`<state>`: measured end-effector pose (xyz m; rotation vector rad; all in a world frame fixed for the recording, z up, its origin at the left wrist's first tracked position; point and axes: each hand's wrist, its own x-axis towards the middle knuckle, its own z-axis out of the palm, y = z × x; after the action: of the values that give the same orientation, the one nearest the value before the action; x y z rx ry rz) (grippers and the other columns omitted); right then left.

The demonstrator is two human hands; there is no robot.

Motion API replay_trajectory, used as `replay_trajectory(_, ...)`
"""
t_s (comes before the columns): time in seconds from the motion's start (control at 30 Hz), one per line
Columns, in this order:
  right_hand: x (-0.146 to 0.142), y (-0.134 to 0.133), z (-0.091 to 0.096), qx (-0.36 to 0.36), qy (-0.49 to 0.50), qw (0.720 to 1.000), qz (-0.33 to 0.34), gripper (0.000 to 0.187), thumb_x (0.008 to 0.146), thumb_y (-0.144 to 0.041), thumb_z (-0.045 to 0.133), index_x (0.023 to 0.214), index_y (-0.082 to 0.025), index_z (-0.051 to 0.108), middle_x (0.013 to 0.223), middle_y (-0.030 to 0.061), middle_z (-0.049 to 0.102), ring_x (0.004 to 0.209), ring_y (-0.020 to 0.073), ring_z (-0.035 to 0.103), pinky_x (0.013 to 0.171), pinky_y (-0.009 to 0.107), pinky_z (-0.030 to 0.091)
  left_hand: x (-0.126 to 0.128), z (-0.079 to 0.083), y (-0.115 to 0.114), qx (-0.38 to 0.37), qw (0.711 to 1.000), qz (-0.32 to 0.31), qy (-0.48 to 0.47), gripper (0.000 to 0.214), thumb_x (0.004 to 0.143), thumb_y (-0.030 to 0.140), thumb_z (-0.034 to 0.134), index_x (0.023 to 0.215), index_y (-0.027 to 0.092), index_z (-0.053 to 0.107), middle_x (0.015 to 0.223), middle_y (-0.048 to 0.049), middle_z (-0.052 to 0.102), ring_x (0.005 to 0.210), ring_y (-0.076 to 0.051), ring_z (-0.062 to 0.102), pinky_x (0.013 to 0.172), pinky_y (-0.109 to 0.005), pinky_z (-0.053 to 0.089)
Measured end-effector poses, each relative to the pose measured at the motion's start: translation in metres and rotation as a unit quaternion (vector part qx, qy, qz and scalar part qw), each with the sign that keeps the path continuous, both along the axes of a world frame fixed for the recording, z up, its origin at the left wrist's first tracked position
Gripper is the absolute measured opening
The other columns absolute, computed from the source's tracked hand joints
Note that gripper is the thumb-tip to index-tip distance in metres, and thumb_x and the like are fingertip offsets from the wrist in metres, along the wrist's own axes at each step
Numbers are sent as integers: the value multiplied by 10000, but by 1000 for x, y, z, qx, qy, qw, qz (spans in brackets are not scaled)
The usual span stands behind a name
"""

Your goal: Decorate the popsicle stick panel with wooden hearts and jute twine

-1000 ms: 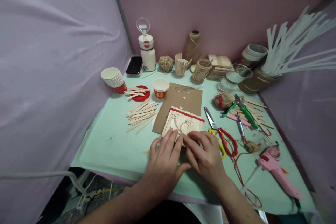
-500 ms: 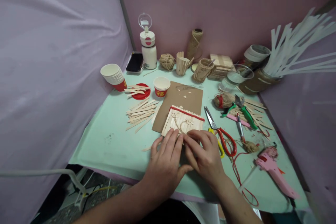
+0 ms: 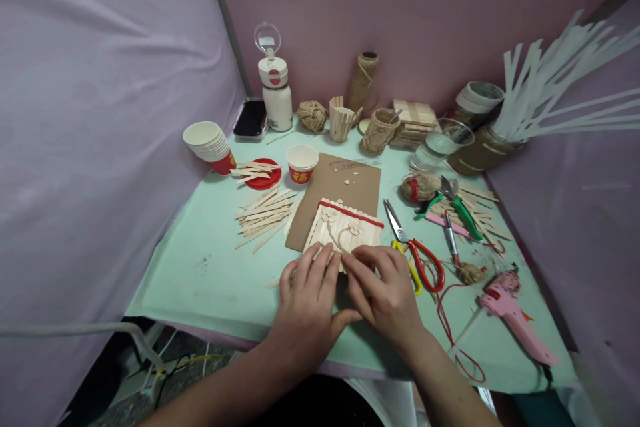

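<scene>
A panel of wooden craft sticks (image 3: 327,230) lies partly on the brown cardboard (image 3: 345,179), with red cord along its far edge. Small wooden petals form flowers on it, and thin twine stems (image 3: 341,236) curve down toward my fingertips. My left hand (image 3: 307,300) rests with its fingers stretched out over the panel's near edge, thumb apart. Beside it, my right hand (image 3: 383,290) has bent fingers with the tips pressed together at the lower ends of the stems. What lies between those fingertips is hidden.
Right of the panel lie red-handled scissors (image 3: 424,260), green pruners (image 3: 463,210) and a pink glue gun (image 3: 515,320). To the left are loose craft sticks (image 3: 265,217) and stacked paper cups (image 3: 210,147). A white bottle (image 3: 277,103) and glass bowl (image 3: 435,147) stand behind.
The whole view shifts slightly left. Both hands stay at the panel's near edge, with barely any movement of their fingers.
</scene>
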<state>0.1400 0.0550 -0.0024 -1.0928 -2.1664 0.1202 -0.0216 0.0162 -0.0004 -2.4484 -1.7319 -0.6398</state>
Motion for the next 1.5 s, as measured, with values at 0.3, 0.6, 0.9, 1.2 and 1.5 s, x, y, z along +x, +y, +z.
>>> replay_trajectory(0.3, -1, -1, 2, -10, 1, 1000, -9, 211, 876, -126, 582, 1065, -143, 673, 1003, 124, 646, 938, 252, 509, 811, 450, 460, -9, 6, 6, 3, 999, 22, 25, 682, 900, 647, 398, 1286, 109, 562, 1346, -166, 591, 1226, -329, 505, 975, -474, 317)
replay_trajectory(0.6, -2, -1, 1, -6, 2, 1000, -12, 226, 875, -132, 574, 1076, -146, 678, 1000, 123, 644, 936, 252, 519, 814, 446, 466, -3, 6, -1, -12, 999, 46, -3, 613, 907, 597, 460, 1272, 117, 568, 1276, -164, 620, 1149, -319, 518, 945, -466, 310)
replay_trajectory(0.9, -2, -2, 2, -8, 1, 1000, -15, 229, 879, -139, 572, 1082, -184, 669, 998, 106, 648, 927, 240, 530, 802, 439, 470, -35, 30, 31, -41, 988, 57, -136, 175, 945, 269, 523, 1026, 198, 661, 977, -73, 640, 964, -236, 534, 829, -383, 372)
replay_trajectory(1.2, -4, -4, 4, -17, -1, 1000, -22, 228, 872, -139, 584, 1081, -184, 663, 1009, 104, 649, 939, 244, 530, 811, 432, 460, -30, 42, 57, -189, 978, 1, -87, 132, 917, 276, 577, 848, 192, 652, 916, -31, 629, 932, -228, 530, 807, -383, 344)
replay_trajectory(1.5, -6, -4, 6, 0, 26, 999, -25, 280, 852, -125, 591, 1117, -196, 649, 1029, 104, 625, 946, 245, 531, 822, 433, 471, -32, 23, 58, -123, 979, 10, -160, 102, 918, 234, 570, 860, 206, 649, 887, -19, 634, 905, -196, 529, 814, -357, 345)
